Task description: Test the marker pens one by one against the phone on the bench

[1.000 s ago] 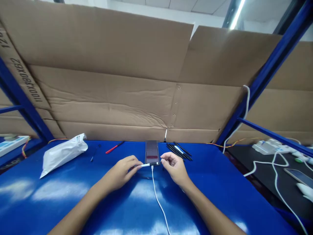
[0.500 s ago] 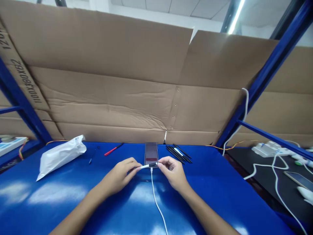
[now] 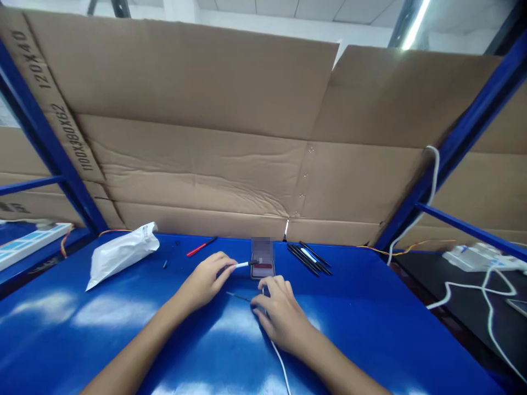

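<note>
**Holding a stylus beside the phone on a blue bench**

Your left hand (image 3: 205,283) is closed around a white stylus (image 3: 242,265), pinched between thumb and fingertips, and its dark tip reaches the left edge of the phone (image 3: 263,264). The phone lies flat on the blue table (image 3: 370,307), near the back and roughly centred in front of you. Your right hand (image 3: 280,315) rests palm down just in front of the phone, with its fingers curled over the white cable (image 3: 281,359). You cannot tell from this view whether those fingers actually grip the cable. The cable comes out from under the hand and runs toward you.

The glossy table top reflects pale patches of light. A white bag (image 3: 121,254) lies to the left, a red pen (image 3: 201,247) sits near the back edge, and a cluster of black styluses (image 3: 309,257) lies just right of the phone. Flattened cardboard (image 3: 230,142) forms a wall behind the bench, between slanting blue posts (image 3: 45,137). Beyond the right post, a power strip (image 3: 473,257) with loose white leads sits on a darker surface. A ceiling light (image 3: 415,23) shows above the cardboard.
</note>
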Demonstrator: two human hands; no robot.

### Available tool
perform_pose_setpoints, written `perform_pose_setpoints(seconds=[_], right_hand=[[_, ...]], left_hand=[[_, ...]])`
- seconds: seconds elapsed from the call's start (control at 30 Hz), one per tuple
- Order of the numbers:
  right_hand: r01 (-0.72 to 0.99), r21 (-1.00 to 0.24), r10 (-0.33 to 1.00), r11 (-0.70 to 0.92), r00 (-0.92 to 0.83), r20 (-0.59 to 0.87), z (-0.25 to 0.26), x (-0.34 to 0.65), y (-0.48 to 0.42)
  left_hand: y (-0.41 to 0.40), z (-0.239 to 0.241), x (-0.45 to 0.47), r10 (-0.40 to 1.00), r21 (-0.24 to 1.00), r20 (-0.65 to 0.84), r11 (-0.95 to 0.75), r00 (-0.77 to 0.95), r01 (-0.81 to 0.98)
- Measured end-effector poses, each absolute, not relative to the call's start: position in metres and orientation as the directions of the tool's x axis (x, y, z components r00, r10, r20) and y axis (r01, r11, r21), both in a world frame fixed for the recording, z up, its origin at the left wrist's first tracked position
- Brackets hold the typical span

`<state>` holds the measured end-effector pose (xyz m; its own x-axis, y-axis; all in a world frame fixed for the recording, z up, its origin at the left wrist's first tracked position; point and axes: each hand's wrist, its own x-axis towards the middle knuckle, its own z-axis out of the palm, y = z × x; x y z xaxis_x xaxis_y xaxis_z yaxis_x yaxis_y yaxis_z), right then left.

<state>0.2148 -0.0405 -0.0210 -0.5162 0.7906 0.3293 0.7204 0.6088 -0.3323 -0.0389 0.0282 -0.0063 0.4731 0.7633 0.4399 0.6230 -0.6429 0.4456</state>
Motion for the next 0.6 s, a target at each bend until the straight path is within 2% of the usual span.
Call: perform_pose_setpoints(seconds=[0.1,0.23,0.43,0.6], right_hand=[[0.711,-0.329,0.782,0.621,-0.531,0.327,-0.022,0.210,-0.042],[0.766,-0.309,0.818,0.564,-0.467,0.337,-0.025,0.209,-0.038],[0.751,-0.195,0.756,0.631,-0.538,0.372,-0.028,0.205,-0.037],[0.732,-0.229,0.743,0.642,-0.519,0.423,-0.009,0.233,-0.024]], left_hand=[[0.027,-0.007,-0.038,0.763,0.445,0.435,-0.644,0.478,0.623],[0.026,-0.006,-0.037,0.763,0.447,0.429,-0.644,0.483,0.621],[0.031,-0.010,-0.041,0.764,0.439,0.429,-0.642,0.482,0.628],[0.038,-0.013,-0.050,0.758,0.426,0.420,-0.651,0.499,0.629]])
